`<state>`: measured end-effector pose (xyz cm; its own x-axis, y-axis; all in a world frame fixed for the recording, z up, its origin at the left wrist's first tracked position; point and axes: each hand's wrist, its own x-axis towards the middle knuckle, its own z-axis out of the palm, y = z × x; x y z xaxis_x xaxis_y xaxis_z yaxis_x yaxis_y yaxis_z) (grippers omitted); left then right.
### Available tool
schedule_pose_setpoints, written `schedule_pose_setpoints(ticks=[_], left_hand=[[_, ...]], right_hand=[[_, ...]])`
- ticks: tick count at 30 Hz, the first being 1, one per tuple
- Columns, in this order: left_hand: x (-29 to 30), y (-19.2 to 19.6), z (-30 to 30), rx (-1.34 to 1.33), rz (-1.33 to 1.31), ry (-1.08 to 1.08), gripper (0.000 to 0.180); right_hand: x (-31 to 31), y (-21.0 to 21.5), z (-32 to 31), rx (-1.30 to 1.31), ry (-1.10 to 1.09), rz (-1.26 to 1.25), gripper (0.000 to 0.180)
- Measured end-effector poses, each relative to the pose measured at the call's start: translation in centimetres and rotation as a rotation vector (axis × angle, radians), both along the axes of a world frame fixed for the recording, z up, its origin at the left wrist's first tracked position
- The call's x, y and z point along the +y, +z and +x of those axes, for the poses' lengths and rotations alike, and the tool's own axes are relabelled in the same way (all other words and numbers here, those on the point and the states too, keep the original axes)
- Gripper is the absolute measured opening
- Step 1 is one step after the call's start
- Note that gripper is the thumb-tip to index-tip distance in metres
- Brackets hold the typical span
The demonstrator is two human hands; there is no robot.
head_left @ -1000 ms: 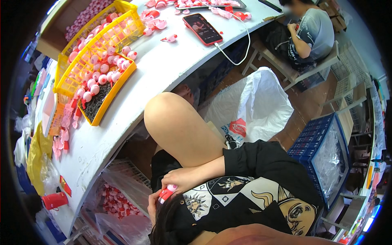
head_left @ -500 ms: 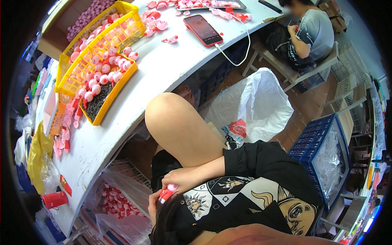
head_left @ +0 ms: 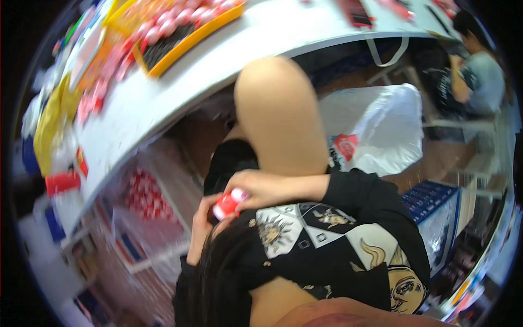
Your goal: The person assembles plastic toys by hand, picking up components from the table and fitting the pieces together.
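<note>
A small red plastic piece with a white base and a round pink end [head_left: 230,204] is held between my two hands above my lap. My right hand [head_left: 260,188] grips it near the pink end, fingers curled. From the other side, my left hand [head_left: 202,223] closes on the white end, its fingers partly hidden by dark hair. Below and to the left, a lined crate [head_left: 131,266] holds a heap of red and white pieces [head_left: 150,197]. Blur hides the finer details of the held piece.
On the white table [head_left: 180,90] stands a yellow tray [head_left: 190,42] with pink balls and dark small parts. A red cup [head_left: 62,183] is at its left edge. To the right are a white sack [head_left: 389,128], a blue crate [head_left: 433,204] and a seated person [head_left: 485,76].
The view has swung left and down, so the tray and phone sit higher and the crate of pieces shows more fully. Both hands keep hold of the red piece, which now shows more plainly.
</note>
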<state>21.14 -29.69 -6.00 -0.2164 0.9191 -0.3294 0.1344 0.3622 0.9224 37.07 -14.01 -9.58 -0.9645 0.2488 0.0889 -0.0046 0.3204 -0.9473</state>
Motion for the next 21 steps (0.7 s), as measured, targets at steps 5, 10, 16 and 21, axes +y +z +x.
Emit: schedule_pose_setpoints(ticks=[5, 10, 16, 21], left_hand=[[0.0, 0.3, -0.7, 0.143, 0.056, -0.050, 0.047], [0.5, 1.4, -0.4, 0.156, 0.008, -0.001, 0.048], [0.5, 1.5, -0.6, 0.254, 0.056, -0.096, 0.047], [0.2, 1.8, -0.5, 0.419, 0.129, -0.219, 0.044]], right_hand=[[0.4, 0.7, -0.7, -0.030, 0.029, 0.014, 0.039], [0.6, 1.8, -0.6, -0.073, 0.028, -0.006, 0.036], [0.2, 1.5, -0.7, -0.083, 0.045, 0.092, 0.034], [-0.2, 1.5, -0.7, -0.085, 0.081, 0.134, 0.033]])
